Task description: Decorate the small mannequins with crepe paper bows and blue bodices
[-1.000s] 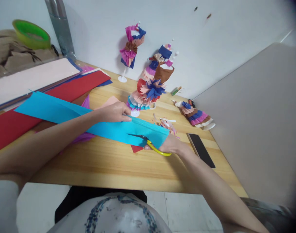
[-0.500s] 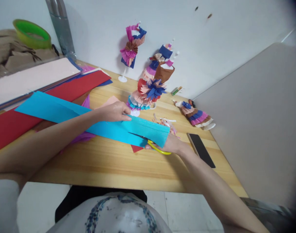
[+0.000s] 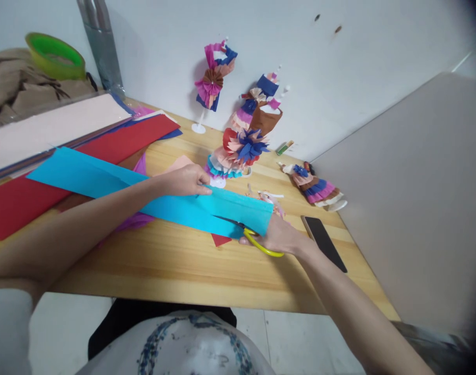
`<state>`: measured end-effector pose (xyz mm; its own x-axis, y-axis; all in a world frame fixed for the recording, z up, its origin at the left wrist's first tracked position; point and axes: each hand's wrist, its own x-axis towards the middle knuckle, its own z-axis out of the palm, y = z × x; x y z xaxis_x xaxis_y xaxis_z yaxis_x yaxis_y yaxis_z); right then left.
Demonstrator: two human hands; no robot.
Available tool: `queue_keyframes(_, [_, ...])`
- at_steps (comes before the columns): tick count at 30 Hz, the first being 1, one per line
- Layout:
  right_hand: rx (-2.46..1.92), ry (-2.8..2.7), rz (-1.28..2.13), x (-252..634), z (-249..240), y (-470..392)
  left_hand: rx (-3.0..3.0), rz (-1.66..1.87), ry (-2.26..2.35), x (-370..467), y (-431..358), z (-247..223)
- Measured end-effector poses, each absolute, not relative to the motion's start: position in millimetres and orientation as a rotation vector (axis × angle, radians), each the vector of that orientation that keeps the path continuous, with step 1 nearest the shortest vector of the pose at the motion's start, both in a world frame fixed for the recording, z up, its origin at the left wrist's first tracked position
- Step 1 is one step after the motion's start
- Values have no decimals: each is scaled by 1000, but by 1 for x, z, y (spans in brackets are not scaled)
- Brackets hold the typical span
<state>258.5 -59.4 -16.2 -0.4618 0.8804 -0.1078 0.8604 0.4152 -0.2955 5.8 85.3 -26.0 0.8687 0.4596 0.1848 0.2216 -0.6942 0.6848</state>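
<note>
A long strip of blue crepe paper (image 3: 175, 211) lies across the middle of the table. My left hand (image 3: 189, 180) pinches its upper edge between thumb and fingers. At the strip's right end my right hand (image 3: 277, 235) is closed on yellow-handled scissors (image 3: 261, 246), partly hidden behind a raised flap of the paper. The dark blades are on the blue paper and point left, with a slit between the flap and the lower part. A small red piece (image 3: 221, 240) shows under the strip's lower edge.
Red paper (image 3: 132, 138) and a pack of pale sheets (image 3: 58, 125) lie at the left. Paper-dressed figures (image 3: 246, 146) stand at the back, and another dressed figure (image 3: 314, 186) lies at the right. A phone (image 3: 324, 244) is right of my right hand, near paper scraps (image 3: 271, 198).
My right hand and the scissors have moved slightly right and down, so the blades have drawn back along the paper. My left hand keeps its hold in nearly the same place.
</note>
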Motion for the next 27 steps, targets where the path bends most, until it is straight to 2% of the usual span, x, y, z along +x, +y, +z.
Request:
queue_keyframes(12, [-1537,-2589,349,250,-20,-61,2281,416,549,5,87,-27])
queue_keyframes(27, [-1368,-2655,424,235,-27,-44,2242,385,509,5,86,-28])
